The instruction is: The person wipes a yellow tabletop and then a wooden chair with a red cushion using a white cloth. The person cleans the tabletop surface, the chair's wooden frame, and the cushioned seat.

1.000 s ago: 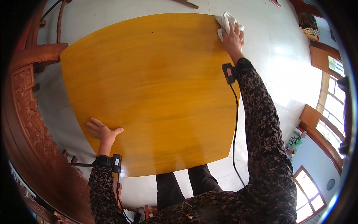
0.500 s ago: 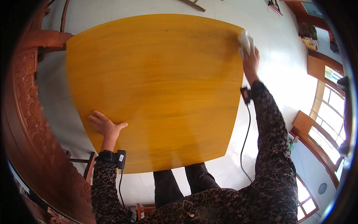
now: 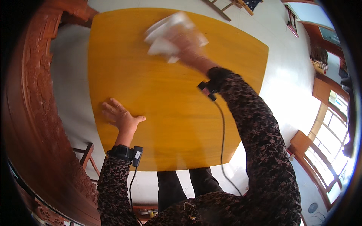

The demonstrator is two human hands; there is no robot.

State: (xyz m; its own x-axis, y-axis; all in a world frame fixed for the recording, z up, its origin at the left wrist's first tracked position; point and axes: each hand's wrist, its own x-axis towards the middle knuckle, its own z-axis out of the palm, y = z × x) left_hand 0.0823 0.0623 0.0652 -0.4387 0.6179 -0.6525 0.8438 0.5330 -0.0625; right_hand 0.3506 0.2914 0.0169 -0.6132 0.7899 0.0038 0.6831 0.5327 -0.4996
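Observation:
A yellow wooden tabletop (image 3: 181, 98) with a glossy grain and curved edges spreads in front of me. My left hand (image 3: 124, 117) lies open near its left edge, fingers spread and thumb pointing right. Toward the far edge, my right hand (image 3: 187, 47) is pressed over a crumpled white cloth (image 3: 161, 46) against the wood. Both are smeared by motion, so single fingers do not show. Each wrist bears a black strap with a small box and a cable.
Carved reddish wooden furniture (image 3: 36, 101) stands along the left side, close to the table. Wooden stool legs (image 3: 87, 154) show at lower left. A folding chair frame (image 3: 222, 9) is on the pale floor beyond the far edge. Windows (image 3: 327, 132) line the right.
My right hand has swept the white cloth from the far right corner leftward across the far part of the tabletop. My left hand stays spread on the left side. The view has shifted slightly.

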